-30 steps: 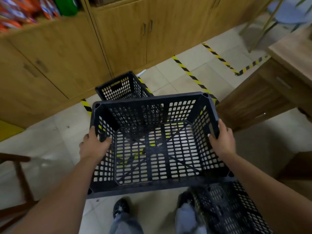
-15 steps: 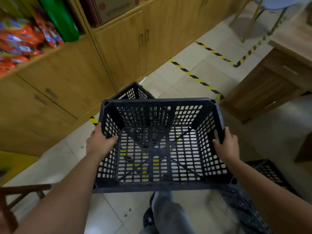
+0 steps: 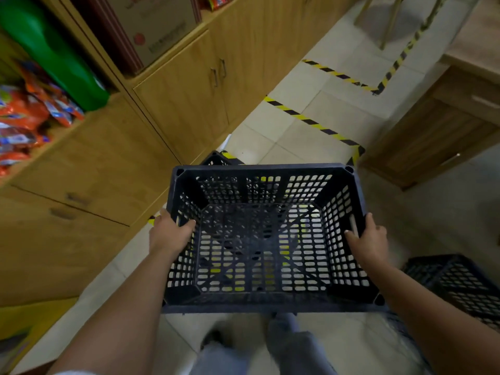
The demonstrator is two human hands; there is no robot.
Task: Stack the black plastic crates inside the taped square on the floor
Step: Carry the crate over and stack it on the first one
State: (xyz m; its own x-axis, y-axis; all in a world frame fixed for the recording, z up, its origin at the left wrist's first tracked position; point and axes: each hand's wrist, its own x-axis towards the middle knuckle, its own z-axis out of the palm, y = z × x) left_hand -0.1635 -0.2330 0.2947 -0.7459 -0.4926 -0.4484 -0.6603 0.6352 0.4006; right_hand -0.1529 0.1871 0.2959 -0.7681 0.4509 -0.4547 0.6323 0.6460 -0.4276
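The carried crate has come forward over the crate on the floor, which a second ago showed most of its open top and now shows only a corner past the carried one's far rim. The carried crate is held level above the tiled floor, open side up. The left hand grips its left wall, thumb hooked over the rim inside and the fingers outside. The right hand grips the right wall the same way, thumb inside against the mesh and fingers curled round the outside. Yellow-and-black tape runs across the tiles beyond the crate and turns a corner by a wooden cabinet on the right; bits of the same tape show through the mesh bottom. Another black crate sits on the floor to the right, beside the right forearm. Wooden cupboards line the left wall, with snack packets on a shelf.
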